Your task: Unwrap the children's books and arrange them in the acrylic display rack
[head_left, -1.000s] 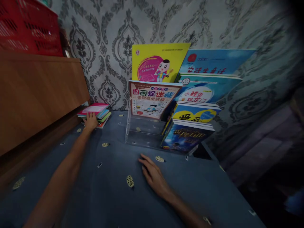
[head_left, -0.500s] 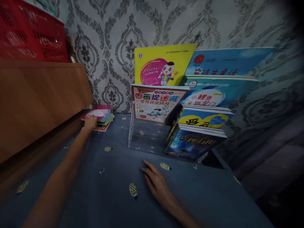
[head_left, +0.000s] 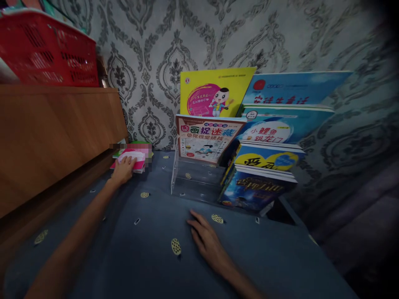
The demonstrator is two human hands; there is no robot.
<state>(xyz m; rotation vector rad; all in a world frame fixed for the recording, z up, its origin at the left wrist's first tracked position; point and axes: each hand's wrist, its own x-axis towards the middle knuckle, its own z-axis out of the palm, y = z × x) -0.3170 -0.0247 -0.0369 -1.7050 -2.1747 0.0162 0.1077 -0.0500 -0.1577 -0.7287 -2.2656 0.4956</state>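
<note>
At the far left my left hand is closed on a pink book on top of a small stack. A green-covered book shows behind it; part of the stack is blurred out. My right hand rests on the patterned blue cloth, fingers apart and holding nothing. Beyond it stands a clear tiered book rack. Its left side carries a yellow book and, in front, a brown-bordered picture book. Leaning on the right are a blue book, a teal book, yellow-and-blue books and dark blue books.
A wooden cabinet borders the left side, with a red plastic basket on top. Patterned wallpaper covers the wall behind. A dark rectangular patch lies by the rack's right end.
My left hand has drawn the pink book slightly toward me and to the right, uncovering the green book behind. My right hand stays in place. The view has shifted a little.
</note>
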